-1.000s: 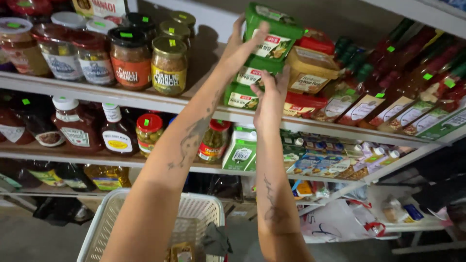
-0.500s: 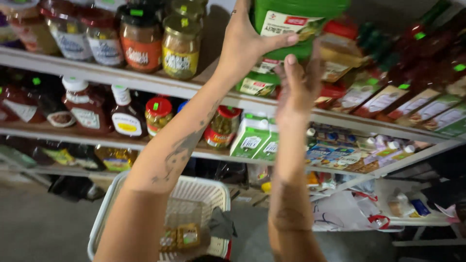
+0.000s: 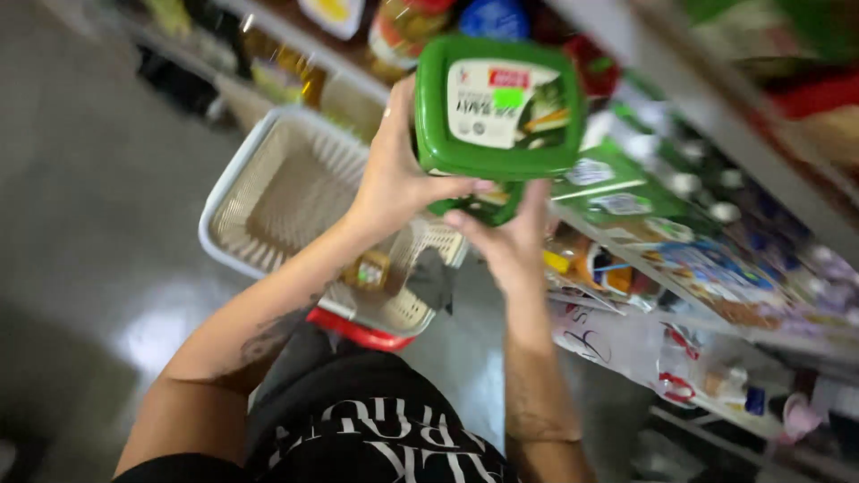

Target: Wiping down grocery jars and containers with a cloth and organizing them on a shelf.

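Green tub (image 3: 497,148) with white label; white latticed basket (image 3: 295,192), red-edged underneath.

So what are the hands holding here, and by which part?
Both hold a green square plastic tub: left hand on its left side, right hand supporting it from underneath.

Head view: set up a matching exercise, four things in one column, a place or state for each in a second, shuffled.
Things:
1. green tub
2. white basket
3. small jar
4. right hand

Places or states:
A. lying inside the basket
B. held up in both hands
C. under the tub, fingers on its bottom edge
D. below the hands, over the grey floor

Pairs: 1-B, 2-D, 3-A, 4-C
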